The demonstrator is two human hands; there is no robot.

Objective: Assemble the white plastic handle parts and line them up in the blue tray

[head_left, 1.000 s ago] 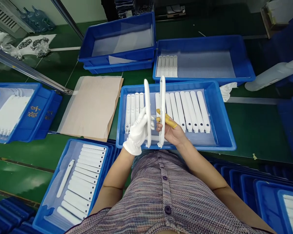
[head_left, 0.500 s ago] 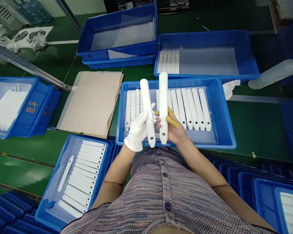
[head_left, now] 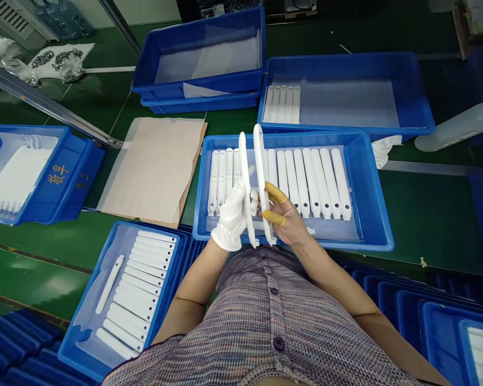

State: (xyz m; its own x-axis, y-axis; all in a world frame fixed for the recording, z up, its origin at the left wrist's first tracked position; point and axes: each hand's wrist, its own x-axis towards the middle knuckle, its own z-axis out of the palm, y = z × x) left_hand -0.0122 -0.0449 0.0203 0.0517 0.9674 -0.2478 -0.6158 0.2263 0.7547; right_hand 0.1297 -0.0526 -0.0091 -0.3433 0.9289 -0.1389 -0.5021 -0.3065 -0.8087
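Over a blue plastic tray point(head_left: 293, 140) my left hand point(head_left: 230, 214), in a white cotton glove, grips a long white plastic bar point(head_left: 246, 187). My right hand point(head_left: 284, 214), with yellow finger cots on two fingers, grips a second white bar point(head_left: 261, 177). Both bars stand nearly upright and edge-on, a little apart, with holes at their lower ends hidden from this angle. Beneath my hands, a row of similar white bars point(head_left: 312, 182) lies on a clear plastic sheet, and a smaller group point(head_left: 221, 179) lies to the left.
A blue tray of stacked white bars point(head_left: 124, 289) sits at lower left. A cardboard sheet point(head_left: 153, 171) lies left of my hands. Further blue trays stand ahead, one holding several bars point(head_left: 282, 104). A white plastic bottle point(head_left: 459, 128) lies at right.
Both bars have turned from showing their flat faces to standing edge-on, and my right hand has rotated with its bar. The view has shifted slightly.
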